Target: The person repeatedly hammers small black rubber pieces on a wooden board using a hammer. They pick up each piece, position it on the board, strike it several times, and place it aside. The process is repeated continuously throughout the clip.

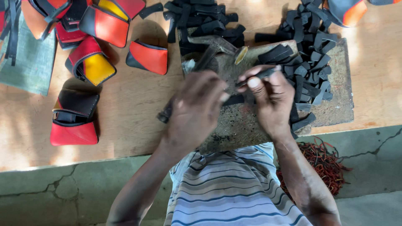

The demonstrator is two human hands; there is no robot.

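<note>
Black strap pieces are being worked one at a time on a dark, pitted block (234, 121) that rests on the wooden counter (138, 109). A narrow black strap (256, 76) is pinched between the thumb and forefinger of the right hand (270, 102), its free end pointing up and to the right over the block; the remaining fingers (255, 86) of that hand are curled inward, pressed close together. A hammer (209, 58) with a worn metal head is gripped by the left hand (197, 111), the fist closed round the handle and the head lying just beyond the knuckles, near the strap but apart from it. The step in hand is judged to be the setting of the strap onto the block for striking or flattening. For the next move, the strap would need to be laid flat and held steady with the fingertips kept clear of the hammer's path. Heaps of similar black strap pieces (310, 62) are piled on the block's right side and behind it (205, 21). Red, orange and yellow pouches with black trim (96, 62) are scattered on the counter to the left, and a tangle of red cord (324, 165) lies on the concrete floor beside the right forearm.
</note>
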